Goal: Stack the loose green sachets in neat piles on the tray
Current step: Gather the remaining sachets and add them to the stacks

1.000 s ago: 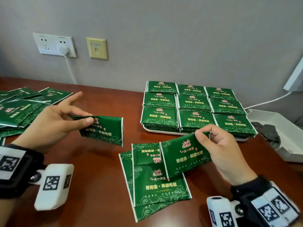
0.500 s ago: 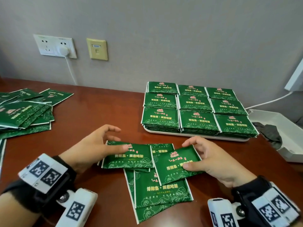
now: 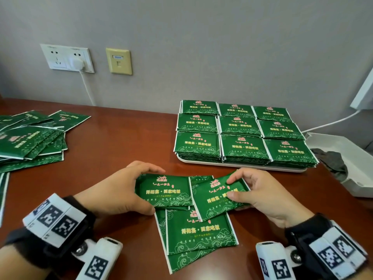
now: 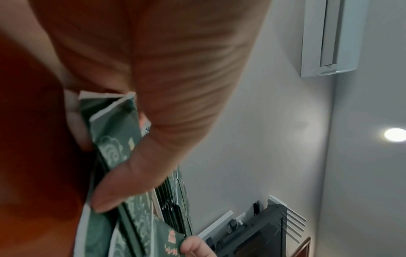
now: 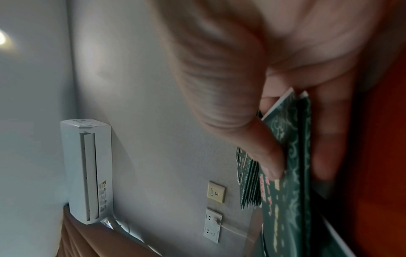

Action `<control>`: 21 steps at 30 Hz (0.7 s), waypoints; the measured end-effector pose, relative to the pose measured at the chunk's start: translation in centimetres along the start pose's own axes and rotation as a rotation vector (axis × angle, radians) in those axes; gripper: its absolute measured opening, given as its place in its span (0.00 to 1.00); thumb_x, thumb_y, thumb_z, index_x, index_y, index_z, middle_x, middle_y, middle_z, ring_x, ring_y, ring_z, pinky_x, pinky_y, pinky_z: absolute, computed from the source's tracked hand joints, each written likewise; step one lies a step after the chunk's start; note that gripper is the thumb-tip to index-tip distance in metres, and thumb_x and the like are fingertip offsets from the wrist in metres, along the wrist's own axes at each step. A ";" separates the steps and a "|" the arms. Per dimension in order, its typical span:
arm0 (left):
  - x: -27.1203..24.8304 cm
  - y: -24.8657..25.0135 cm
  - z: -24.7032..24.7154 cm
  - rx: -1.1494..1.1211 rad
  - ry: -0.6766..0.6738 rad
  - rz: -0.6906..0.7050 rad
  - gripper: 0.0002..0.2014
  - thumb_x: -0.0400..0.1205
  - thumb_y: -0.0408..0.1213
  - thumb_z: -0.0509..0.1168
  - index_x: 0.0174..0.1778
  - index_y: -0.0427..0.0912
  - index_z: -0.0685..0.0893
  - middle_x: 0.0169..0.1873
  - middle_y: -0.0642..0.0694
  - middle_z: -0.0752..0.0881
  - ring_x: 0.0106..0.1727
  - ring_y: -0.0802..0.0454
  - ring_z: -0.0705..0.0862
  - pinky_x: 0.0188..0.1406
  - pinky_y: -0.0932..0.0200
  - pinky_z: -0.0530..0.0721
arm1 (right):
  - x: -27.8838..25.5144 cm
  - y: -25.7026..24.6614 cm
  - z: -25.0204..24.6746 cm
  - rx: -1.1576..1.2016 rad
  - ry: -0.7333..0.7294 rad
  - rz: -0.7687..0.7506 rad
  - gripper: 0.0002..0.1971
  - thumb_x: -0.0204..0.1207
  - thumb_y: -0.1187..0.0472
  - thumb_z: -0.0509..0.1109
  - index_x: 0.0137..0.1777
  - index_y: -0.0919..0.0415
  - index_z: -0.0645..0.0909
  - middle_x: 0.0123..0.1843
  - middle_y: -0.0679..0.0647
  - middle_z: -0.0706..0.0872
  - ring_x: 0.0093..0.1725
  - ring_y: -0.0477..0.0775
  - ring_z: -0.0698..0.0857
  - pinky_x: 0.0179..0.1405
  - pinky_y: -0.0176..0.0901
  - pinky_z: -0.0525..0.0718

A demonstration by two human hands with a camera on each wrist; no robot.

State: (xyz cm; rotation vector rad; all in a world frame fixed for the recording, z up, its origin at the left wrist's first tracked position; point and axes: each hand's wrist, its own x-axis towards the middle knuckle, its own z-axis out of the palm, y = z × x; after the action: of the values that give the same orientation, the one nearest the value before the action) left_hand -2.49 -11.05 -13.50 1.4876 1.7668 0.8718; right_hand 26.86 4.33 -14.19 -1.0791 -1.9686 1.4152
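Two hands each pinch a green sachet: left hand [image 3: 119, 190] holds the left sachet [image 3: 165, 190], right hand [image 3: 262, 195] the right sachet [image 3: 216, 199]. Gold Chinese lettering, too small to read.

Loose pile [image 3: 26, 138] cut off; tray [image 3: 242, 166] mostly hidden

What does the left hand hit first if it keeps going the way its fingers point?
Probably the tilted sachet that the right hand pinches: the left hand points right, gripping its own sachet, whose far edge sits beside it. Depth unclear.
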 end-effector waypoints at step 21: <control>-0.2 -0.1 -0.9 -0.076 -0.064 -0.002 0.34 0.58 0.25 0.75 0.56 0.63 0.88 0.60 0.50 0.83 0.50 0.46 0.88 0.41 0.46 0.90 | 0.7 0.6 -0.7 0.155 0.012 0.046 0.13 0.71 0.77 0.79 0.50 0.63 0.85 0.52 0.60 0.93 0.45 0.54 0.91 0.41 0.46 0.89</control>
State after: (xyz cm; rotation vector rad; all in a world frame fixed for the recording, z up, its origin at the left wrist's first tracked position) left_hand -3.23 -11.29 -13.05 1.4484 1.6705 0.8715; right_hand 27.17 5.36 -14.52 -1.0658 -1.8030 1.5540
